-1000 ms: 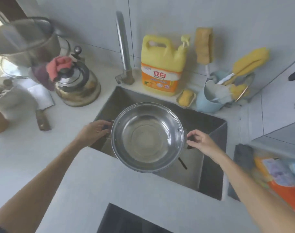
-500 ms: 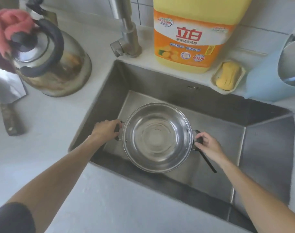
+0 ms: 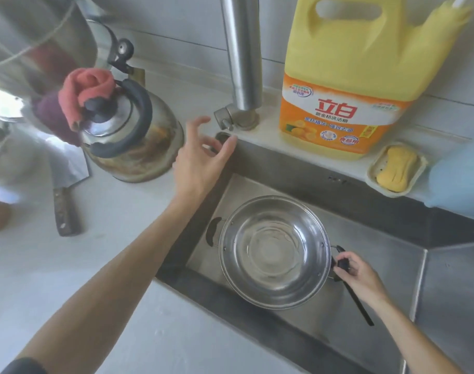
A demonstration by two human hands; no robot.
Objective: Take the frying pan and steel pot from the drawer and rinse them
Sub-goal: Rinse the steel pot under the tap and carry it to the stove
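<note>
The steel pot [image 3: 275, 252] sits in the steel sink [image 3: 297, 168], empty and shiny, with a black handle on each side. My right hand [image 3: 361, 275] grips the pot's right handle. My left hand [image 3: 203, 155] is off the pot, fingers spread, just left of the tap's base and lever [image 3: 226, 120]. The tap column [image 3: 242, 52] rises above it. A thin black stick-like thing [image 3: 360, 306] lies on the sink floor under my right hand. No frying pan is in sight.
A steel kettle [image 3: 127, 133] with a red cloth on its lid stands left of the sink. A cleaver [image 3: 65, 195] lies on the white counter. Behind the sink stand a yellow detergent jug [image 3: 346, 85], a soap dish [image 3: 396, 167] and a blue container [image 3: 462, 182].
The pot was lowered into the sink. My left hand let go of the left handle and rose toward the tap lever. My right hand stays on the right handle.
</note>
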